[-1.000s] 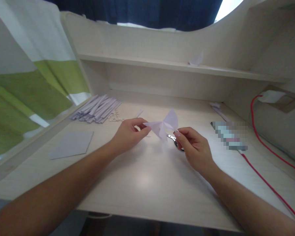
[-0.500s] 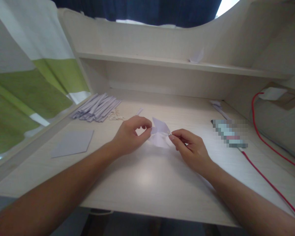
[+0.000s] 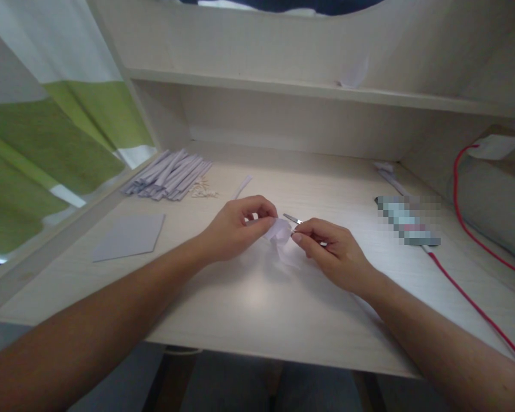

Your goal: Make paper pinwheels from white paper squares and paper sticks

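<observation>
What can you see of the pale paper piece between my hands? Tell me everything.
The paper piece is whitish with a faint lilac tint, and looks thin and light. It is bent into uneven flaps, one trailing toward the lower right. Your left hand pinches its left side between thumb and fingers; your right hand pinches its right edge. It appears held over the desk, but blur hides its exact folds.

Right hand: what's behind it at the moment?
Beyond the right hand, part of a metal blade shows, its tip pointing left. The rest is covered by the hand, so what the blade joins cannot be seen.
</observation>
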The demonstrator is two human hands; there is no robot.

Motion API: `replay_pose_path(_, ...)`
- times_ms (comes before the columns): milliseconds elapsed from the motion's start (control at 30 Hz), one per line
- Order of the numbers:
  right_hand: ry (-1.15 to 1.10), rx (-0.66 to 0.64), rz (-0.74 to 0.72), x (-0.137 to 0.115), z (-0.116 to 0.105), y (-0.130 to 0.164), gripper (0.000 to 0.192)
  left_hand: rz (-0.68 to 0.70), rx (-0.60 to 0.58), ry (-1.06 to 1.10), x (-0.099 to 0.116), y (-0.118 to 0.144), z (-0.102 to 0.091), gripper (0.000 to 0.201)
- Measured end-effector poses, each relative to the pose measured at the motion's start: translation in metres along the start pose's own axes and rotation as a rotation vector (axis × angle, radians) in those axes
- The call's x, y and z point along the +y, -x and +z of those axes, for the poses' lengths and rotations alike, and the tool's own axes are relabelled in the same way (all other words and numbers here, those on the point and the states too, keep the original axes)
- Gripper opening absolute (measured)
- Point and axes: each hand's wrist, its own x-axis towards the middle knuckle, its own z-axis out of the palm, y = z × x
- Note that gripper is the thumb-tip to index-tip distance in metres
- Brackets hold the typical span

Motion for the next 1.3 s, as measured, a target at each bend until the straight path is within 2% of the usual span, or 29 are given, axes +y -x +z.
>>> replay_pose_path(233, -0.071, 0.028, 0.02, 0.0026, 0.0017, 0.0021, 0.017, -0.068, -0.05, 0.235, 0.0001, -0.0027, 0.0022, 0.008)
replay_pose_path(433, -0.058, 0.033, -0.009, 0.0032, 0.0026, 0.0031, 0.014, -0.103, -0.085, 0.32, 0.0053, -0.0043, 0.0003, 0.009)
replay_pose_path(767, 0.019, 0.014, -0.087, -0.0003, 0.0013, 0.0033, 0.013, -0.136, -0.096, 0.313, -0.0006, -0.0047, 0.0009, 0.02)
replay_pose_path(967, 0.034, -0.001, -0.115, 0.0006, 0.0008, 0.0026, 0.013, -0.132, -0.103, 0.311, 0.0022, -0.0056, 0.0008, 0.013)
replay_pose_path(1300, 0.036, -0.01, -0.144, 0.0024, 0.0005, 0.0033, 0.012, -0.204, -0.108, 0.335, 0.0034, -0.0064, 0.0003, 0.017)
